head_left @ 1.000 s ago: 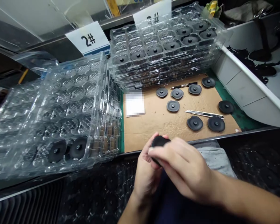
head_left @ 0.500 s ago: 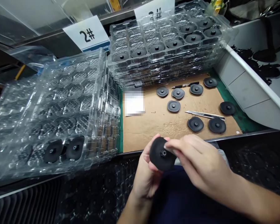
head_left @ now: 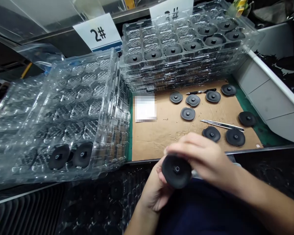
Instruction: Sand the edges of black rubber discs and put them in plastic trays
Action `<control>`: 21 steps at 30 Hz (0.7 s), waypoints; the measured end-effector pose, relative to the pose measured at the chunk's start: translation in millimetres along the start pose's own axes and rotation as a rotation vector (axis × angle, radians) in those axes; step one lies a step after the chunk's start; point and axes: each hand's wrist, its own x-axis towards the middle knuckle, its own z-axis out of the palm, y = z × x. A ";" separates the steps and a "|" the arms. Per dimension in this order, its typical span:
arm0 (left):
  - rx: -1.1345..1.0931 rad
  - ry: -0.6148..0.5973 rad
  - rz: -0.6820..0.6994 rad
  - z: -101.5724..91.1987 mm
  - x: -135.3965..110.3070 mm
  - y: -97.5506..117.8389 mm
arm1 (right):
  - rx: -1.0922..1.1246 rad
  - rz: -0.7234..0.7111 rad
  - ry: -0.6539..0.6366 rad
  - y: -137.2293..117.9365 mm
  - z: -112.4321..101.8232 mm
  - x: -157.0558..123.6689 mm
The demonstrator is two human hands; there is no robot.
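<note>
A black rubber disc [head_left: 176, 178] with a small raised hub at its centre is held up in front of my body, hub side facing the camera. My left hand [head_left: 155, 187] is closed on the disc's left edge, its fingers partly behind it. Along the disc's upper edge lies my right hand [head_left: 205, 160], fingers bent over and behind the rim. The right fingertips are mostly hidden, so their exact grip does not show. Several similar black discs [head_left: 188, 113] lie on the cardboard [head_left: 159, 137] beyond my hands.
A slim knife [head_left: 221, 125] and a pen [head_left: 201, 92] lie among the discs. Stacked clear trays stand at the back [head_left: 159, 73] and left [head_left: 107, 107], some pockets holding discs. A white panel [head_left: 264, 88] borders the right. A paper sheet [head_left: 145, 109] lies at the cardboard's left.
My right hand has shifted from the disc's front face near the hub to its upper rim. The disc is slightly lower and further right in view, and the camera has turned slightly.
</note>
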 end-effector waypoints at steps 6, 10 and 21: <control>-0.178 -0.220 0.001 -20.7 -3.5 2.2 | 0.011 0.485 -0.087 39.5 11.4 -35.6; -0.187 -0.254 0.003 -26.3 -3.1 4.0 | 0.091 0.575 -0.160 49.1 32.8 -68.7; -0.022 -0.132 0.017 -9.4 -3.9 1.8 | -0.165 -0.109 0.024 -27.9 6.6 -1.4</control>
